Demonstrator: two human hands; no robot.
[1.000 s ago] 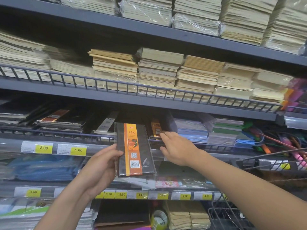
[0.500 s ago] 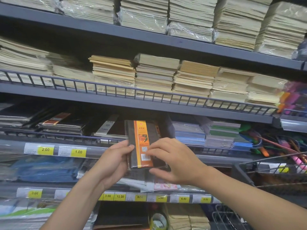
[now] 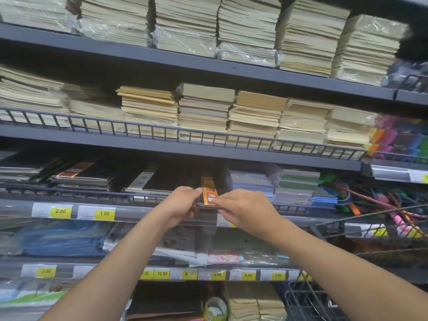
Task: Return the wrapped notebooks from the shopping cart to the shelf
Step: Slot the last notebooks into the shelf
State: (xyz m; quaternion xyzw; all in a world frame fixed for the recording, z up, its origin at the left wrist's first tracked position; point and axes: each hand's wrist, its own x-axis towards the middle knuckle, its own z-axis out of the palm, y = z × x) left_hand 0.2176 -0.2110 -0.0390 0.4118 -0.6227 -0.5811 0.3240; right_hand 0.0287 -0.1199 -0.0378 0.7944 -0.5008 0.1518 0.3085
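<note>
The wrapped notebook (image 3: 209,193), dark with an orange band, lies almost flat. Its long axis points away from the person, straight into the shelf (image 3: 143,213). Its far end is already past the wire rail (image 3: 92,193) at the shelf's front edge. Its near end sticks out toward the person, just above that rail.

Both hands are at the near end. The left hand (image 3: 183,205) grasps the left long edge, with its fingers (image 3: 195,189) curled over the top. The right hand (image 3: 245,212) pinches the near right corner. Neither hand is clearly closer, as they sit on either side of the notebook with the orange band showing between them. From the fingers the notebook runs forward and slightly up, so the next move is most likely a push along its length into the gap behind the rail.

On that shelf, stacks of dark notebooks (image 3: 81,176) lie to the left of the gap. Blue and green notebooks (image 3: 296,184) are piled to the right. The gap itself is in shadow, and it seems to hold another notebook of the same kind. The wire cart (image 3: 370,220) stands to the near right. What is in it cannot be made out.
</note>
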